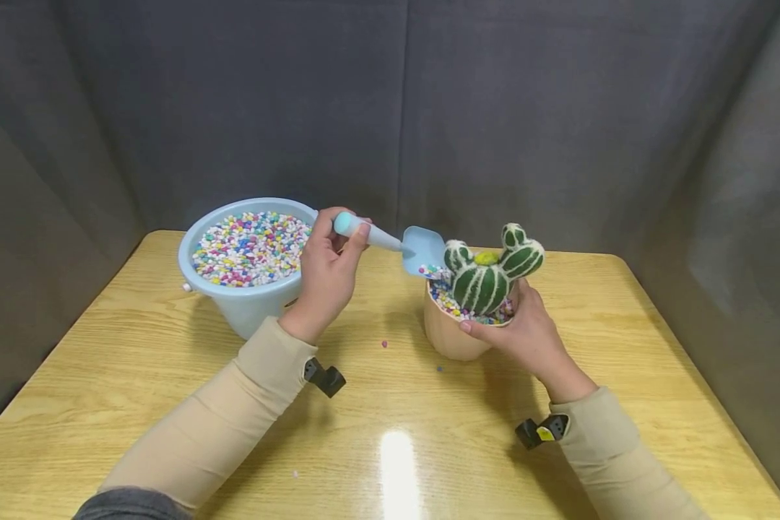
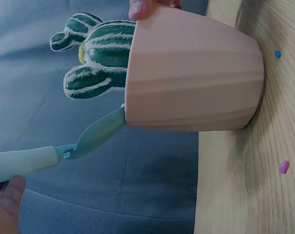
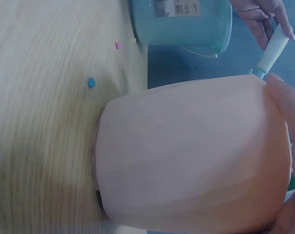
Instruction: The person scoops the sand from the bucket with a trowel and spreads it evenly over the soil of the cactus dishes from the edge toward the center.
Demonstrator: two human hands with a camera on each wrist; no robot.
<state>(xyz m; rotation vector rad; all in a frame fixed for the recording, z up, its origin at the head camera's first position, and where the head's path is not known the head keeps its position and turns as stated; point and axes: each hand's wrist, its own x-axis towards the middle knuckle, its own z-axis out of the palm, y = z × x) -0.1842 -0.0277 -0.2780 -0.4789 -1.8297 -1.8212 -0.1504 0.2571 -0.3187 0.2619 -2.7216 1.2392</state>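
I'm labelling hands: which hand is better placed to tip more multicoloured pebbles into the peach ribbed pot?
Probably the left hand: it grips the light blue shovel, pebbles on its blade; the right hand holds the pot.

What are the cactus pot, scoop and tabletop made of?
Cactus pot: probably matte plastic, being smooth and evenly coloured, though ceramic is possible.
Scoop: likely smooth plastic, thin-bladed and pale blue.
Tabletop: glossy wood or laminate, showing grain and bright glare.

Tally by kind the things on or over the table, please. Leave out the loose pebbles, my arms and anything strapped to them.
Bucket: 1
Scoop: 1
Pot: 1
Cactus: 1
Total: 4
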